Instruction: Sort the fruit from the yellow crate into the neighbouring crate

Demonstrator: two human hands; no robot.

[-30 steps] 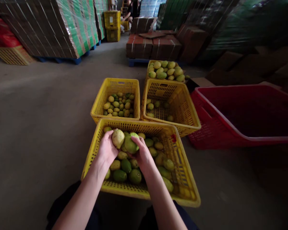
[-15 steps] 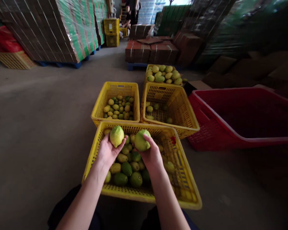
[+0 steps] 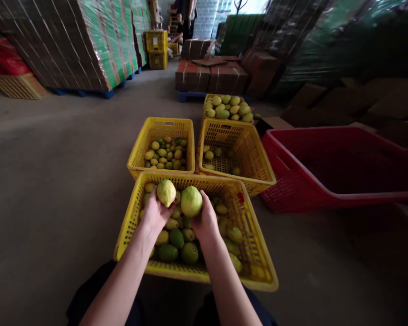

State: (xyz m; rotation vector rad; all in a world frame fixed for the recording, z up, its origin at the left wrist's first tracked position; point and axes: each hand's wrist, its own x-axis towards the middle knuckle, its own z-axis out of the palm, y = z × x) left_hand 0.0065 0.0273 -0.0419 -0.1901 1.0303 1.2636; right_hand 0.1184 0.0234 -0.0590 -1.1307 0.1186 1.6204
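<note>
My left hand [image 3: 155, 212] is closed round a yellow-green lemon [image 3: 166, 192], its pointed tip facing down. Close beside it, my right hand [image 3: 206, 217] grips a larger, rounder green lemon [image 3: 191, 201] from the right side. Both hands are raised over the front yellow crate [image 3: 255, 253], which holds several green and yellow lemons [image 3: 177, 238]. My forearms and hands hide part of the fruit in it.
Beyond it stand a left yellow crate [image 3: 132, 149] of smaller lemons and a right yellow crate [image 3: 255, 163] with a few. A fuller crate of lemons [image 3: 226, 108] is behind. A red bin [image 3: 282, 176] stands right. Strapped cartons [image 3: 211, 77] and a person [image 3: 179, 29] are farther back.
My right hand has moved left, bringing its lemon closer to the left one. That lemon has turned, with more of its surface showing. The view has shifted slightly.
</note>
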